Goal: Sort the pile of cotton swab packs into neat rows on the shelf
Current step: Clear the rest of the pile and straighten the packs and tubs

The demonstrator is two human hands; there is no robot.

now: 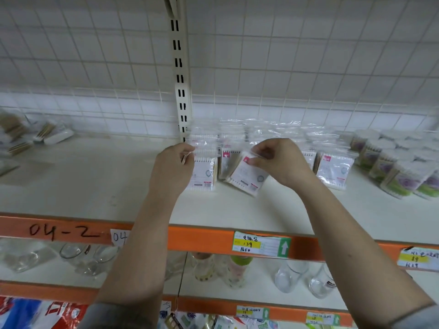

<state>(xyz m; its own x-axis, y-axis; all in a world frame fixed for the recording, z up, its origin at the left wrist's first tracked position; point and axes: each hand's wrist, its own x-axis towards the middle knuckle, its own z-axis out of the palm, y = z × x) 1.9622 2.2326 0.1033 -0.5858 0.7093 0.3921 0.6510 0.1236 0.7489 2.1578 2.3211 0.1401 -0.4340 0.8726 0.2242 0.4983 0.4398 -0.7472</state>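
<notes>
Head view: your left hand [174,162] is up at the back of the white shelf [95,186], just right of the slotted upright post [181,91]. Its fingers are curled, thumb & forefinger pinching the top edge of a swab pack [203,172] that stands upright on the shelf. Your right hand [278,160] is just beside it, fingers curled, pinching the top of a 2nd swab pack [247,176], which hangs tilted, lower corner near the shelf; can't tell if it touches.

Between & behind your hands, more clear packs [261,131] stand in rows toward the back edge, w/ one row pack [335,169] further right of your right hand. At the right end of the shelf, round tubs of swabs [394,172] w/ purple & green labels sit in a cluster. At the left end, near the back, a loose heap of wooden-stick packs [31,136], blurred.

The front edge is an orange rail [202,238] w/ "04-2" handwritten at left & a price tag [261,244] w/ a green arrow near the middle. Shelf below holds clear glasses [292,276] & bottles [237,269].
</notes>
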